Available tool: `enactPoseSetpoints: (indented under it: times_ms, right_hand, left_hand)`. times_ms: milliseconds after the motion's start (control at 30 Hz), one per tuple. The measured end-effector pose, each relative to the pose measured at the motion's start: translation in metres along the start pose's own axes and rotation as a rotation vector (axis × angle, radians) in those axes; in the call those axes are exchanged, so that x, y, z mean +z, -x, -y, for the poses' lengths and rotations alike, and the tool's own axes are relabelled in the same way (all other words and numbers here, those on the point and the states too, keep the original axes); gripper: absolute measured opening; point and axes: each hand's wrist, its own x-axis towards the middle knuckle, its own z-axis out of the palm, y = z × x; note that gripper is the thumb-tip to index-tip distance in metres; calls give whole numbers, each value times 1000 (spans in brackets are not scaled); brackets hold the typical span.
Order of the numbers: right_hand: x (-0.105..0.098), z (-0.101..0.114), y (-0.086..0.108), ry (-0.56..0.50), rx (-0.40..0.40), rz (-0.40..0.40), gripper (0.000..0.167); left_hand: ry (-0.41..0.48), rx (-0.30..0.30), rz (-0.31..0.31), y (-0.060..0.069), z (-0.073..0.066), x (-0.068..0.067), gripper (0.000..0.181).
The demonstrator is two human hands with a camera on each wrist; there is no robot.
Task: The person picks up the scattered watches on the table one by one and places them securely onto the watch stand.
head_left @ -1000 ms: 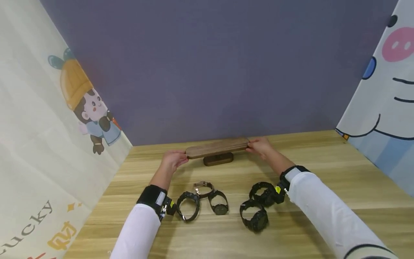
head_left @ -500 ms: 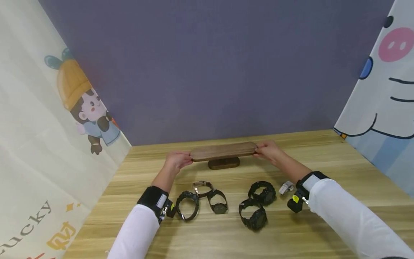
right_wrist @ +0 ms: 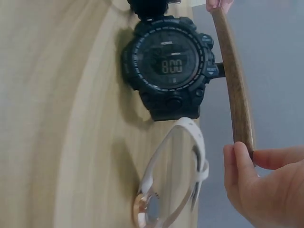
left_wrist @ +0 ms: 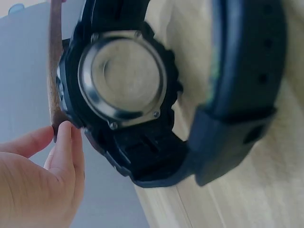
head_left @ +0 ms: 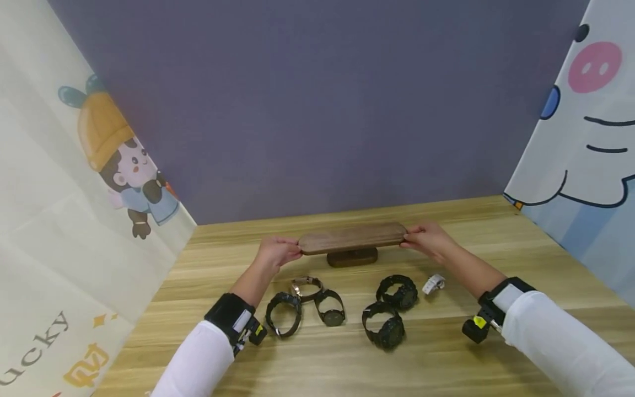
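Observation:
A dark brown wooden stand (head_left: 353, 238) is near the back of the table: a long round-ended bar above a small oval base (head_left: 352, 257). My left hand (head_left: 275, 252) pinches the bar's left end between thumb and fingers. At the opposite end, my right hand (head_left: 428, 240) pinches it the same way. Both wrist views show the bar's edge between thumb and fingertips. Whether the base touches the table is hard to tell. Nearest my right forearm lies a white-strapped watch (head_left: 434, 284), which has a rose-gold case in the right wrist view.
Several watches lie in front of the stand. On the left are a chunky black one (head_left: 283, 314), a brown-strapped one (head_left: 307, 289) and a slim black one (head_left: 331, 309). Two black watches, one farther back (head_left: 398, 292), one nearer (head_left: 384, 326), lie right of centre. A grey-purple panel (head_left: 317, 110) rises behind.
Both hands have brought the wooden stand toward me and a little to the right, and its bar looks more level. My right forearm has swung outward, uncovering the white-strapped watch.

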Motion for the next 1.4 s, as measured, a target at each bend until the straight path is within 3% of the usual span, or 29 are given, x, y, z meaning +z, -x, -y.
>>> enactPoseSetpoints:
  times_ms: [233, 867, 967, 1133, 1300, 1400]
  right_hand:
    - [-10, -7, 12, 20, -10, 20, 48]
    - [-11, -11, 14, -31, -5, -15, 43]
    - [-12, -7, 16, 40, -42, -35, 42]
    - [-16, 2, 24, 305, -134, -80, 43]
    - [-16, 10, 38, 543, -267, -114, 42]
    - [-14, 11, 49, 678, -350, -155, 38]
  left_hand:
    - [3, 9, 21, 9, 3, 7, 27]
    - [-15, 1, 0, 11, 4, 15, 27]
    - [-56, 21, 14, 12, 2, 15, 28]
    - [-299, 108, 61, 19, -1, 6, 28]
    - [-666, 265, 151, 35, -1, -17, 30]
    - [-855, 367, 153, 47, 3, -30, 31]
